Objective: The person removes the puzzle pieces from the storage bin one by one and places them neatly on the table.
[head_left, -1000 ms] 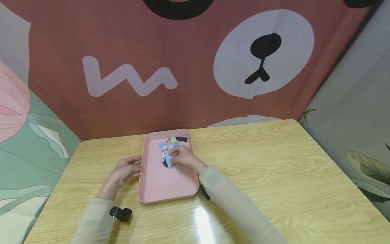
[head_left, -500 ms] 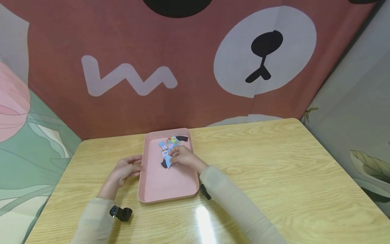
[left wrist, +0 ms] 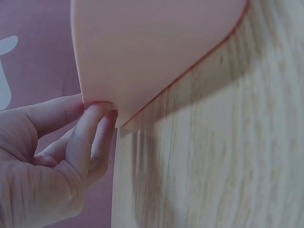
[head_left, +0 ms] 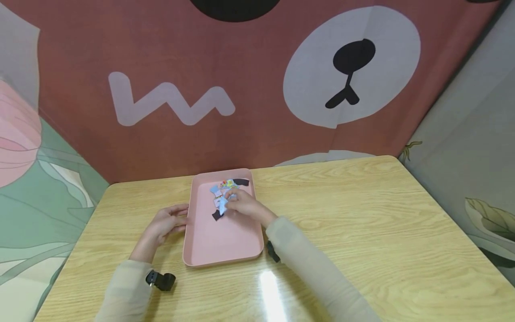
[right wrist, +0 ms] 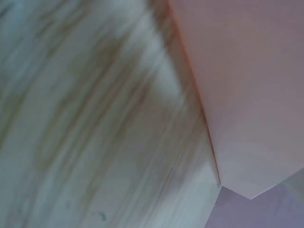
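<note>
A pink tray (head_left: 221, 250) lies on the wooden table with several flat, printed puzzle pieces (head_left: 216, 191) in its far half. My right hand (head_left: 244, 205) reaches over the tray from the right and pinches a light blue puzzle piece (head_left: 223, 205) between thumb and fingers. Just beside that piece, to its lower left, lies a black piece (head_left: 217, 215). On the left, my left hand (head_left: 164, 223) touches the outer side of the tray with relaxed fingers. The left wrist view shows these fingers (left wrist: 90, 137) against the tray wall (left wrist: 142, 52). The right wrist view does not show the right hand.
A wood-grain table (head_left: 342, 241) extends to the right of the tray. A long black piece (head_left: 241, 182) lies near the tray's far right corner. Behind the table hangs a reddish-brown cloth (head_left: 257, 138) with a bear print.
My right hand has moved slightly away from me with the light blue piece, which has turned a little. More of the black piece shows now. The left hand stays at the tray's side.
</note>
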Demonstrator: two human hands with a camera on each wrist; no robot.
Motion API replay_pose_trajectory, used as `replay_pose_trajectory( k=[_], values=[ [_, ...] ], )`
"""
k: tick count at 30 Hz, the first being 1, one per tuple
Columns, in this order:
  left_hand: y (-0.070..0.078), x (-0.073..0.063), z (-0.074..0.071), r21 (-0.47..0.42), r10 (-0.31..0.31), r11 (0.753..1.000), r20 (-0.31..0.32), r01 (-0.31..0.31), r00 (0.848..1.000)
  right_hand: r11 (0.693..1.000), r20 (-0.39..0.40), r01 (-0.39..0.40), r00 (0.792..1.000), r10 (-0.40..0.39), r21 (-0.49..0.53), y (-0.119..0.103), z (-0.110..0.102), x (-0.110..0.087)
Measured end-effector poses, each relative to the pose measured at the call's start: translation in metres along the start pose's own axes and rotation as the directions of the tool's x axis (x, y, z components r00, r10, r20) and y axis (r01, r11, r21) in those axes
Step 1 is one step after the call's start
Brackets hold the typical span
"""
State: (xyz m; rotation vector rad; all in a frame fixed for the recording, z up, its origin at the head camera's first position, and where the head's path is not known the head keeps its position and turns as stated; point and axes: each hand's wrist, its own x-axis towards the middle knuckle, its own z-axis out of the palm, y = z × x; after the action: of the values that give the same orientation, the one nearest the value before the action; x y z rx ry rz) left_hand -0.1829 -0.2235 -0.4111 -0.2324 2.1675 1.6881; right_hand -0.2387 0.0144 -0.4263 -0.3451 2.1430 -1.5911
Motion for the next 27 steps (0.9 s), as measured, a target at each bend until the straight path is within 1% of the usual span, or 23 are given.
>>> replay_pose_trajectory(
  k=[8, 13, 16, 18, 20, 23, 26, 27],
  values=[
    [-0.003, 0.003, 0.000, -0.006, 0.009, 1.000, 0.001, -0.009, 1.000, 0.999, -0.094, 0.028, 0.995, -0.024, 0.043, -0.010, -0.010, 0.000],
    [-0.001, 0.002, 0.001, -0.006, 0.005, 1.000, 0.001, -0.005, 1.000, 0.985, -0.158, 0.018, 0.987, 0.010, 0.173, -0.015, -0.024, -0.001],
    [-0.002, 0.001, -0.001, -0.014, 0.010, 1.000, 0.005, -0.010, 1.000, 0.965, -0.207, 0.020, 0.978, 0.036, 0.262, -0.015, -0.035, -0.001],
    [-0.003, 0.002, -0.003, -0.020, 0.023, 1.000, 0.014, -0.023, 1.000, 0.957, -0.243, 0.023, 0.969, 0.050, 0.291, -0.014, -0.043, 0.000],
    [-0.006, 0.003, -0.006, -0.049, 0.049, 0.998, 0.031, -0.047, 0.998, 0.950, -0.270, 0.028, 0.961, 0.060, 0.311, -0.012, -0.051, 0.000],
    [-0.006, 0.003, -0.007, -0.054, 0.063, 0.997, 0.040, -0.061, 0.997, 0.951, -0.305, 0.035, 0.950, 0.064, 0.307, -0.008, -0.062, 0.000],
    [-0.004, 0.002, -0.005, -0.043, 0.046, 0.998, 0.027, -0.045, 0.999, 0.940, -0.333, 0.044, 0.940, 0.075, 0.337, -0.004, -0.073, -0.001],
    [-0.002, 0.001, -0.003, -0.020, 0.030, 0.999, 0.016, -0.030, 0.999, 0.937, -0.342, 0.042, 0.936, 0.085, 0.348, -0.003, -0.076, -0.001]
  ],
)
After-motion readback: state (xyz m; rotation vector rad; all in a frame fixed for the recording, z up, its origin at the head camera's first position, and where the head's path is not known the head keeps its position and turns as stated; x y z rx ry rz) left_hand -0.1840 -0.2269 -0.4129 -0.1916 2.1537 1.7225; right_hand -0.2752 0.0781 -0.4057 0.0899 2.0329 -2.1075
